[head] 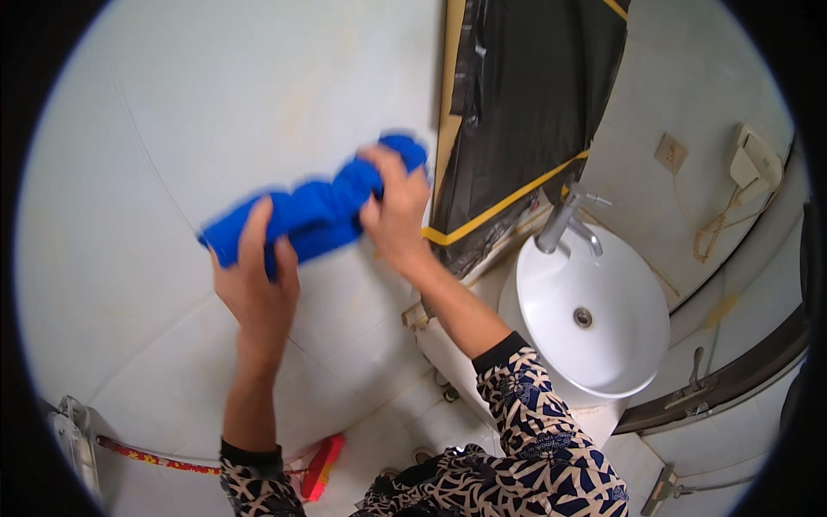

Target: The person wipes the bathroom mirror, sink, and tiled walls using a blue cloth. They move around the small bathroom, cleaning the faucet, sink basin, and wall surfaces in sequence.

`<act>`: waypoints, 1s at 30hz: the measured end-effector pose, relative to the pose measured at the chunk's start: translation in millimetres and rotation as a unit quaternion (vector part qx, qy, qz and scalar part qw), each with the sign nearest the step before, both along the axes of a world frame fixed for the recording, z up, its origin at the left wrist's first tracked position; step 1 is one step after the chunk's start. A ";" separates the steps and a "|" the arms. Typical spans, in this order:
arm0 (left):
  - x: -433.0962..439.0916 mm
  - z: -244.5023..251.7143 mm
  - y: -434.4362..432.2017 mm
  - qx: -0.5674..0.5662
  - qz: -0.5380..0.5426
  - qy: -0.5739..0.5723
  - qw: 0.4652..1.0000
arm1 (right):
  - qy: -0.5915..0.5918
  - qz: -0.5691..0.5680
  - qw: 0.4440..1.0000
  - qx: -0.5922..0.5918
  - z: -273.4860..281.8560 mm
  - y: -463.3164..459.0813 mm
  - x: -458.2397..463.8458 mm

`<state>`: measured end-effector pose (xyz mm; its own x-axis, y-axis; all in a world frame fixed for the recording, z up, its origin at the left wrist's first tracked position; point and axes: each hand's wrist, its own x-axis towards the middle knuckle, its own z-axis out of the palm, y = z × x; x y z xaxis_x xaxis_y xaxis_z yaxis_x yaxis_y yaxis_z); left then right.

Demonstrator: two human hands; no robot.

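A bunched blue cloth point(313, 210) is stretched between my two hands in front of the pale wall point(213, 84). My left hand point(258, 274) grips its lower left end, with the thumb and fingers around the folds. Higher up and to the right, my right hand point(397, 210) grasps the other end, its fingers bent over the top. The cloth sags in folds between the hands and looks slightly blurred. Whether it touches the wall I cannot tell.
On the right stands a white basin point(627, 342) with a chrome faucet point(562, 220). Black plastic sheeting point(523, 116) edged with yellow tape covers a panel above it. A corded telephone point(753, 161) and a socket point(672, 152) are on the far wall. A red broom point(321, 468) is below.
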<state>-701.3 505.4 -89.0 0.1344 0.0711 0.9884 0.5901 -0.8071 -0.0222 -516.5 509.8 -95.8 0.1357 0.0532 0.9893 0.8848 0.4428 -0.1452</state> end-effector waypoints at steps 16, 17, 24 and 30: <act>-11.5 83.0 20.4 0.119 0.166 -0.001 0.979 | -0.120 0.031 0.988 0.090 102.7 21.3 -39.6; -15.5 59.6 18.3 0.111 0.159 0.009 0.981 | -0.130 0.032 0.990 0.048 83.0 16.2 -42.6; -67.0 -105.6 -9.3 -0.081 0.113 0.086 0.987 | -0.204 0.157 0.965 -0.053 -46.9 -31.4 -69.3; -145.9 -114.4 -19.6 -0.050 0.202 0.004 0.978 | -0.141 0.149 0.979 -0.002 -37.1 -17.4 -107.2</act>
<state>-847.2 485.8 -203.4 0.0825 0.2161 0.9729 0.8614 -0.5064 0.0395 -623.7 492.4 -132.9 -0.1659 0.0536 0.9847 0.7215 0.6872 0.0841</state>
